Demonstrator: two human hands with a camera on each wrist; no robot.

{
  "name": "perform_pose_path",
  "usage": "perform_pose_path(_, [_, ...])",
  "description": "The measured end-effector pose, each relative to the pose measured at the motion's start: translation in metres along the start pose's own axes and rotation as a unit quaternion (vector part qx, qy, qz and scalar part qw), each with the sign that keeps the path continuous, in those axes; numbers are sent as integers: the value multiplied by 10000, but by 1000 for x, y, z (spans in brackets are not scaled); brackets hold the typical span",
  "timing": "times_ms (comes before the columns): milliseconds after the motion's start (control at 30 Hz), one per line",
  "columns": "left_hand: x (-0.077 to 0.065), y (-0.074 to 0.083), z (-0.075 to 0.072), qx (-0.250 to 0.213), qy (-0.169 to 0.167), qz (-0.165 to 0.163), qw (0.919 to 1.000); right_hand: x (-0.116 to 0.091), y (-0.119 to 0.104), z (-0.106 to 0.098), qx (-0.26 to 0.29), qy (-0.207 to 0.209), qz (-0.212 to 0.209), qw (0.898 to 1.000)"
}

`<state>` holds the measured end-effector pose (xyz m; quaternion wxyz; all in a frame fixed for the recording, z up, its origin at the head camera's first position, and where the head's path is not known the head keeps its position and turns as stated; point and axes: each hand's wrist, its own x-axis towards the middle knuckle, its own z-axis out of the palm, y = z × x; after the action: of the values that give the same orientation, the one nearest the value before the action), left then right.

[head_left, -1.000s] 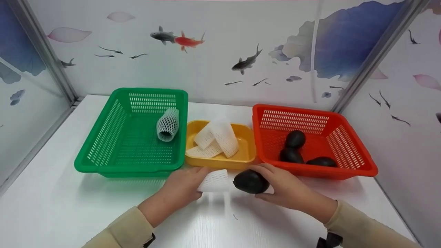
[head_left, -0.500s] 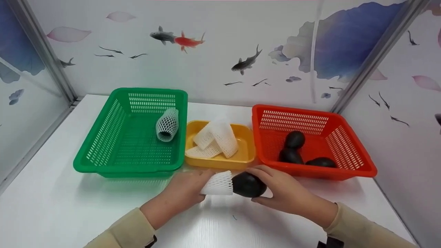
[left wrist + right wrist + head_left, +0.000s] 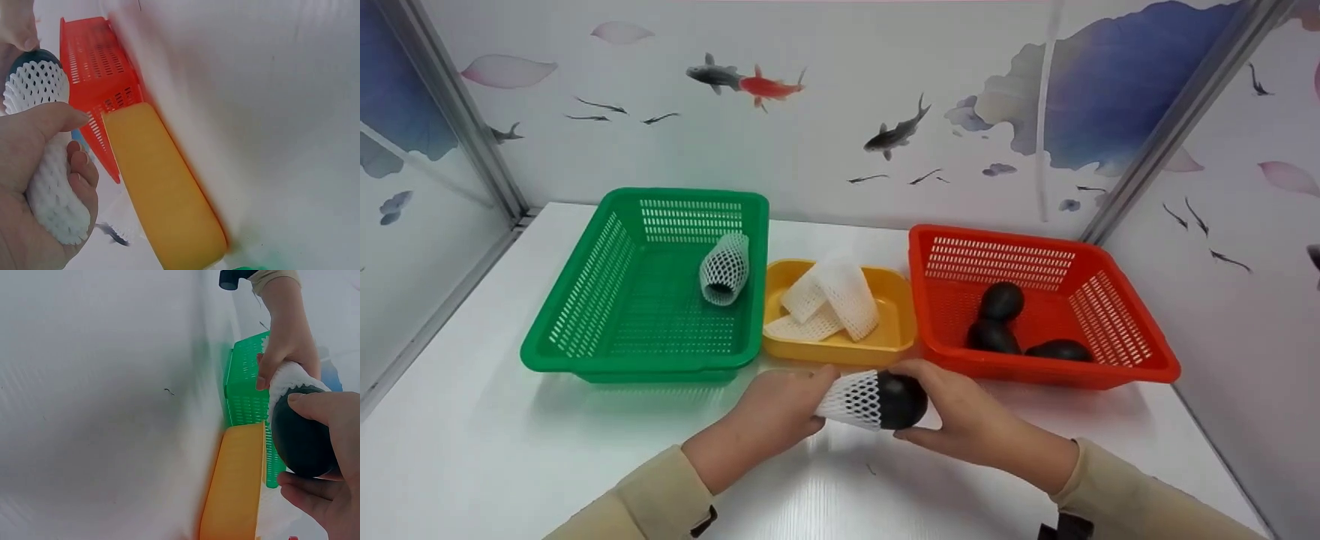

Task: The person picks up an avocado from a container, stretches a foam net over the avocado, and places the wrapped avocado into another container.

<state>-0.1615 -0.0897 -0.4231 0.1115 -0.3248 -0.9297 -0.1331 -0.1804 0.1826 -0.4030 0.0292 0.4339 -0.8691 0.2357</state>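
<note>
My left hand (image 3: 784,409) grips a white foam net sleeve (image 3: 851,399) by its closed-in end, fingers curled round it in the left wrist view. The sleeve's open mouth is stretched over one end of a dark avocado (image 3: 905,401). My right hand (image 3: 964,409) holds the avocado's other end between thumb and fingers; in the right wrist view the thumb lies on top of the dark fruit (image 3: 304,433). About half of the avocado is hidden inside the netting. Both hands are above the table, in front of the yellow tray (image 3: 840,352).
Several white foam sleeves (image 3: 847,300) lie in the yellow tray. At left, a green basket (image 3: 645,367) holds one netted dark fruit (image 3: 725,268). At right, a red basket (image 3: 1057,373) contains three bare avocados (image 3: 1003,301). Printed wall panels enclose the white table (image 3: 840,495).
The avocado was apart from the sleeve one second ago, then met its mouth. It has moved left into the netting, which is now stretched around it; the left hand has shifted slightly right.
</note>
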Motion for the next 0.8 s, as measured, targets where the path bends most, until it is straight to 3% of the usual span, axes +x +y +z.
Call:
perform_pose_path(300, [6, 5, -2, -118, -204, -80, 9997, 5, -3, 5, 93, -11, 71, 9999])
perform_pose_path(600, [7, 7, -2, -49, -244, -262, 9993, 12, -9, 8, 460, -223, 541, 9972])
perform_pose_path(800, [6, 5, -2, 180, -345, -492, 9980, 13, -1, 9, 1182, -118, 174, 9928])
